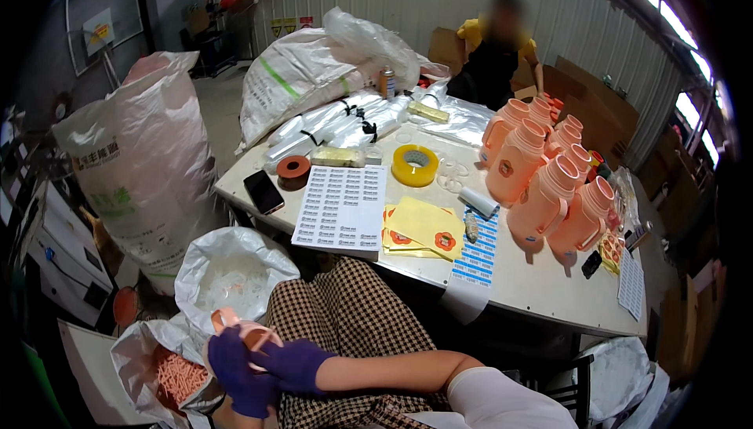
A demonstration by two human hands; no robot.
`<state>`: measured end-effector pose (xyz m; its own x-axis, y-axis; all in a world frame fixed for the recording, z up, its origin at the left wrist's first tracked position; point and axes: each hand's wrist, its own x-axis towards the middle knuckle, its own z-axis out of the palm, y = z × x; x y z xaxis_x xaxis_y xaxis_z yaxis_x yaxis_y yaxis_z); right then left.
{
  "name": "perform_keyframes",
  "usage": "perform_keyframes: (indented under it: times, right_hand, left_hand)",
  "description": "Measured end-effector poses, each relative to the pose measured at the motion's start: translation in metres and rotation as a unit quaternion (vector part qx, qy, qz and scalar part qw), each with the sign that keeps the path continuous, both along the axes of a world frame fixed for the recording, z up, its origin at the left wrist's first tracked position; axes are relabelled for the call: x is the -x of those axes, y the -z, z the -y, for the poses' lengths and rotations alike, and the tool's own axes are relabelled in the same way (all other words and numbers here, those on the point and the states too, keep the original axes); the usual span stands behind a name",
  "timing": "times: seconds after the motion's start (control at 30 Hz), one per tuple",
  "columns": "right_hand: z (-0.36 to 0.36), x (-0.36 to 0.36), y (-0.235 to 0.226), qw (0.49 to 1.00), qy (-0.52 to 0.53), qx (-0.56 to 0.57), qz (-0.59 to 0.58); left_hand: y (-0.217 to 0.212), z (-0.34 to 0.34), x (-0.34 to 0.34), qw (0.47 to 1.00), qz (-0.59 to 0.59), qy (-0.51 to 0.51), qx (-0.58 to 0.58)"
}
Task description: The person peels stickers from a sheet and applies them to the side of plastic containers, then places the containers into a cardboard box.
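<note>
Low at the left, over the edge of my lap, I hold a pink plastic jug [227, 318] with a handle loop and a round opening. It looks like the jugs on the table, but much of its body is hidden by my gloves. My left hand [238, 372], in a purple glove, is wrapped round its side. The purple-gloved right hand [294, 364] reaches across from the right with its fingers closed at the opening. Just beside the jug, an open white sack holds several small pink plastic pieces [179, 374].
Several pink jugs [519, 164] stand on the white table [349, 255] at the right. Label sheets [343, 201], yellow tape [414, 165] and a phone [263, 193] lie nearer. A lined bin [235, 260] and a tall sack [149, 170] stand left. Another person [496, 56] sits across.
</note>
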<state>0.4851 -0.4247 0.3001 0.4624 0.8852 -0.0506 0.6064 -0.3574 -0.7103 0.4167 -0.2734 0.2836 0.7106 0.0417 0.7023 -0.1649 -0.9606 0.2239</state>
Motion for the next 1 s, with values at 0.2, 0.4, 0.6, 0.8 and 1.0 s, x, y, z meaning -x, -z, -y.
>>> perform_keyframes:
  times: [0.2,0.4,0.6,0.8,1.0]
  right_hand:
    - [-0.004,-0.041,-0.027,0.958,-0.02,-0.227,0.175]
    - [0.175,-0.166,-0.013,0.864,0.297,-0.184,0.363]
    - [0.339,-0.291,-0.006,0.697,0.496,0.307,0.417]
    - [0.39,-0.383,0.067,0.572,0.631,0.419,0.315]
    - [0.367,-0.345,0.02,0.623,0.596,0.447,0.237]
  left_hand:
    - [0.02,-0.12,-0.056,0.96,0.088,-0.006,0.265]
    - [-0.037,-0.146,-0.064,0.961,0.188,-0.063,0.191]
    - [-0.078,-0.149,0.018,0.974,0.105,-0.201,0.007]
    - [-0.031,-0.08,0.034,0.972,-0.014,-0.075,0.221]
    - [-0.026,0.009,0.035,0.993,-0.112,0.025,0.039]
